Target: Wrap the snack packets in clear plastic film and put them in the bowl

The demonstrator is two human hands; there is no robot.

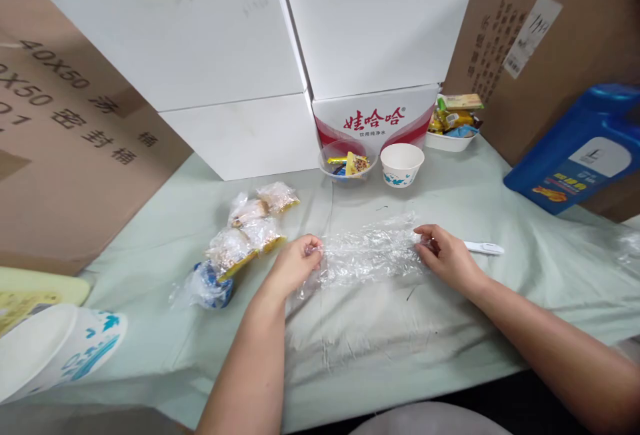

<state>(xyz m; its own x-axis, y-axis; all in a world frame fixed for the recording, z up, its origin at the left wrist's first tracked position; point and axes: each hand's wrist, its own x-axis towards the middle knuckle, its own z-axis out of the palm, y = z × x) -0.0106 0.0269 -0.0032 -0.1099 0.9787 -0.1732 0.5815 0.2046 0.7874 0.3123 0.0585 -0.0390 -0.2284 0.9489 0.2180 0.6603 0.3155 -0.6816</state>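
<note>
A crumpled sheet of clear plastic wrap (373, 251) lies stretched across the cloth between my two hands. My left hand (300, 260) pinches its left end with closed fingers. At the opposite end, my right hand (445, 255) grips the wrap between thumb and fingers. Poking out from behind the right hand is a white handle (486, 247); the rest of that tool is hidden. To the left sit several snacks bundled in plastic wrap (250, 235), with a blue wrapped item (213, 285) closest to me.
Behind the wrap stand a clear bowl of snack packets (336, 173) and a white paper bowl (401, 167). A filled white dish (447, 143) is farther right. A blue bottle (570, 155), a large paper tub (55, 355), white boxes (240, 135) and brown cartons (75, 188) surround the cloth.
</note>
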